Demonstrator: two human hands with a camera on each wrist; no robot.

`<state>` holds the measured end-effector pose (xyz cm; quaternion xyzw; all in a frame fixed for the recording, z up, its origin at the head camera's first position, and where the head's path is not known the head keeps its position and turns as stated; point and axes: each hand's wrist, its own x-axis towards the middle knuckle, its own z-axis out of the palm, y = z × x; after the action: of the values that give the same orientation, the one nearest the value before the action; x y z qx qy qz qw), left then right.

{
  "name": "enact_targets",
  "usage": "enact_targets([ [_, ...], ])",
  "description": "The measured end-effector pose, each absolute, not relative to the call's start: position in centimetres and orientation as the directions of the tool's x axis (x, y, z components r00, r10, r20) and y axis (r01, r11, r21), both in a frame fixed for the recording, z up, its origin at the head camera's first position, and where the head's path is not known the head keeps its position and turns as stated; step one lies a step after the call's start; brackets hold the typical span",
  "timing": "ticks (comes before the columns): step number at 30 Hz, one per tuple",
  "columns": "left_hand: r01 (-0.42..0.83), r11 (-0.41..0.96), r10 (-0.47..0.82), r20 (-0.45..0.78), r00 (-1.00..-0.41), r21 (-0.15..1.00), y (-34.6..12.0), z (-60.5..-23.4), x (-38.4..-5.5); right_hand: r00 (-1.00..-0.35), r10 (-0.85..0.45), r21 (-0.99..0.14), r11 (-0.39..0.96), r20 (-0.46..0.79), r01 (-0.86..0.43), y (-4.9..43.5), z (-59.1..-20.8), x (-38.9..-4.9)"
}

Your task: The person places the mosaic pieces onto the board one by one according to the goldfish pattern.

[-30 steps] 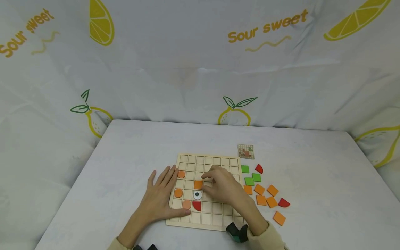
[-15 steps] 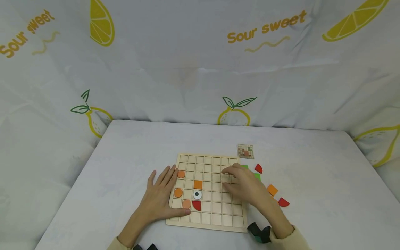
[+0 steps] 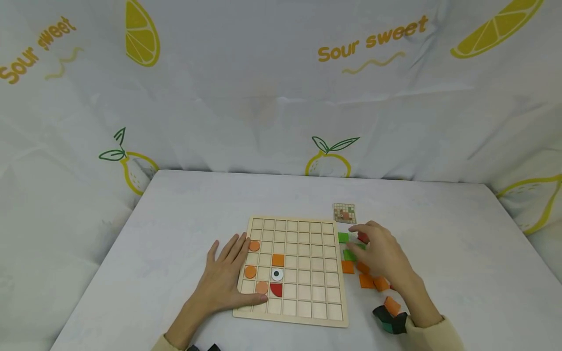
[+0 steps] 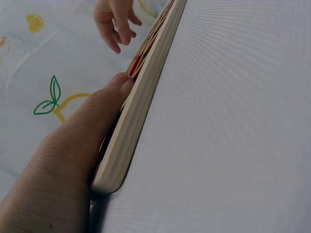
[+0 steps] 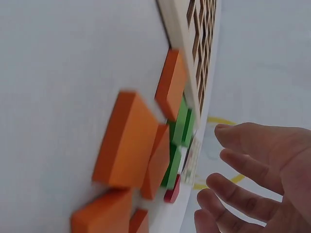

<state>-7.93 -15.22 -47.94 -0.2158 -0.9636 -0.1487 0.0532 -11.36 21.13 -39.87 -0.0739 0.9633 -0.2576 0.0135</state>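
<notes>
White desk [image 3: 465,243] is carrying pale square wooden grid board [image 3: 311,292], which is lying flat. Left hand [image 3: 225,279] is resting on board's left side, fingers straight, gripping nothing. Right hand [image 3: 379,251] is hovering past board's right edge, fingers parted, gently bent, holding nothing. Small printed grid card [image 3: 344,213] is lying near board's far right corner. Orange square tiles [image 3: 366,281] and green square tiles [image 3: 343,238] are lying by right hand. White black-dotted disc [image 3: 277,274] is sitting in board cell beside red quarter-circle piece [image 3: 276,290].
</notes>
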Motion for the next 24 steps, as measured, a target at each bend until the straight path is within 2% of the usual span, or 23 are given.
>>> enact_targets([
  [6, 0.433, 0.861, 0.399, 0.173, -0.9, 0.268, -15.2, -47.9, -7.9, -0.996, -0.089, -0.471, 0.879, -0.005, -0.076, 22.7, -40.4, -11.9],
  [15, 0.432, 0.861, 0.398, 0.173, -0.901, 0.268, -15.1, -47.7, -7.9, -0.994, -0.019, -0.469, 0.882, -0.106, 0.034, 23.6, -41.0, -12.6],
  [24, 0.425, 0.863, 0.394, 0.163, -0.905, 0.273, -15.1, -47.6, -7.8, -0.993, -0.03, -0.457, 0.889, -0.113, 0.025, 23.2, -41.1, -13.0],
])
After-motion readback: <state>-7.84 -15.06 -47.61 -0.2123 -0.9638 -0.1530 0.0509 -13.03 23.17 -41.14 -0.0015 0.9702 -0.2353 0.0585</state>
